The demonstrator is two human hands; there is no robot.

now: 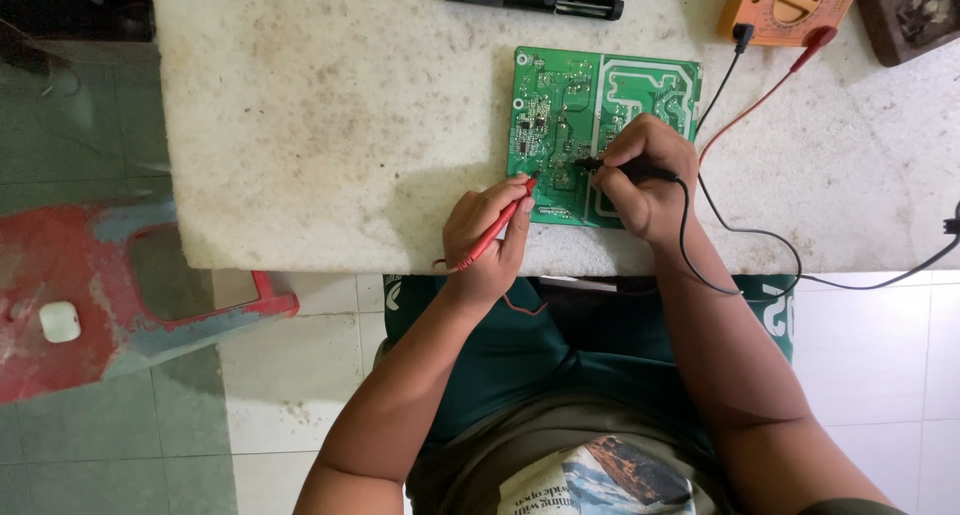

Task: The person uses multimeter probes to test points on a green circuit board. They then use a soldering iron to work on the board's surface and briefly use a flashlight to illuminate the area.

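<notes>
Nearest, my left hand [487, 237] pinches the red probe [497, 227] like a pen; my right hand [648, 175] pinches the black probe [625, 168]. Both tips rest on the green circuit board [560, 115], centre-frame: light, stiff, probably fragile, best gripped by its edges. Beyond lies the orange multimeter [790, 5], upper right.

An electronics repair bench: a worn stone worktop [300, 125] over tiled floor carries a green circuit board [560, 105], an orange multimeter [790, 5] and test leads [760, 100]
</notes>
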